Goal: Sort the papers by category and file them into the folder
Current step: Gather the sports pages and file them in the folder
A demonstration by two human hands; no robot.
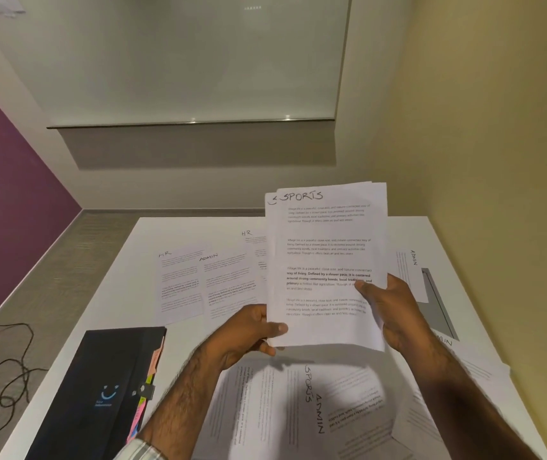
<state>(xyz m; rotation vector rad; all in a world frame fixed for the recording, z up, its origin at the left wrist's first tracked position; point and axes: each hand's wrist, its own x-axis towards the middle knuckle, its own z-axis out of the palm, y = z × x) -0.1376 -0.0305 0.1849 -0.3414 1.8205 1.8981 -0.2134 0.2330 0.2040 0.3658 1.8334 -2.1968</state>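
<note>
I hold a small stack of printed sheets (327, 254) upright above the white table (186, 336); the front sheet is headed SPORTS. My left hand (249, 333) grips the stack's lower left corner, thumb on the front. My right hand (395, 310) holds its right edge, thumb pressed on the text. More sheets lie flat on the table: two headed HR (179, 283) (252, 240), one ADMIN (229, 283), and a loose pile near me showing SPORTS and ADMIN headings (312, 413). The closed black folder (99, 393) with coloured tabs lies at the front left.
Another ADMIN sheet (408, 270) lies at the right over a grey flat object (438, 310). A dark cable (6, 376) coils on the floor to the left. Walls close in behind and to the right of the table.
</note>
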